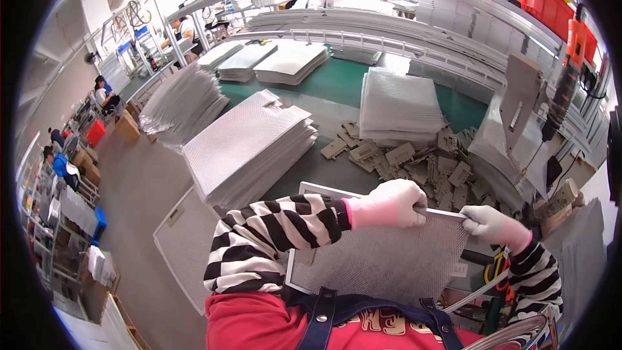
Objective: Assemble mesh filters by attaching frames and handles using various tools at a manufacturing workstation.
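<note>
A grey metal mesh panel (389, 262) with a pale frame is tilted up against my body at the table's near edge. My left hand (391, 204), in a white and pink glove, is closed around its upper frame edge. Farther right, my right hand (494, 225), gloved too, pinches the frame near its upper right corner. The fingertips of both hands are partly hidden. Just beyond them lies a heap of small beige plastic parts (447, 168). To the left is a tall stack of mesh sheets (249, 142).
Another mesh stack (398, 104) stands behind the beige parts. An orange and black power screwdriver (567, 71) hangs at the right. A framed mesh panel (188, 246) leans low at left. Yellow-handled scissors (495, 269) sit by my right forearm. Several people work in the background.
</note>
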{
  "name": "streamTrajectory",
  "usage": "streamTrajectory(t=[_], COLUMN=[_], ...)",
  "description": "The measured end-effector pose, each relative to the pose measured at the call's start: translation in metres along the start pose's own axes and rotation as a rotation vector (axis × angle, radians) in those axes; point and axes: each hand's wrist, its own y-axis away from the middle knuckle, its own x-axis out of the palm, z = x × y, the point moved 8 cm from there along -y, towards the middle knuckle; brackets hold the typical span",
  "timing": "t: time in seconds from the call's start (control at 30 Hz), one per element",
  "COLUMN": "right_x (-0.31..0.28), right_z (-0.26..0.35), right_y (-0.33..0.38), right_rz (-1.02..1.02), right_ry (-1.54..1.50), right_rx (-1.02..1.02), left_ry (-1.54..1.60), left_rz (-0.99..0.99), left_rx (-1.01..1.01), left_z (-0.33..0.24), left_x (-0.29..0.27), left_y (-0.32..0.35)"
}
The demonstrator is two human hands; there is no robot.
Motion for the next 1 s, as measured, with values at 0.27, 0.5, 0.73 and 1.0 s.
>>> streamTrajectory(t=[0.27, 0.5, 0.73, 1.0], right_x=[0.009, 0.005, 0.006, 0.015], right_z=[-0.019, -0.020, -0.005, -0.008], right_y=[0.000, -0.018, -0.026, -0.021], right_rz=[0.071, 0.144, 0.051, 0.283], right_ry=[-0.214, -0.240, 0.059, 0.037], right_rx=[0.101, 0.182, 0.117, 0.199], left_ry=[0.297, 0.006, 0.324, -0.038], left_rz=[0.360, 0.100, 0.333, 0.505], left_rx=[-0.158, -0.030, -0.125, 0.121], left_z=[0.004, -0.024, 0.008, -0.007], left_x=[0.018, 0.021, 0.030, 0.053], left_y=[-0.011, -0.032, -0.040, -0.037])
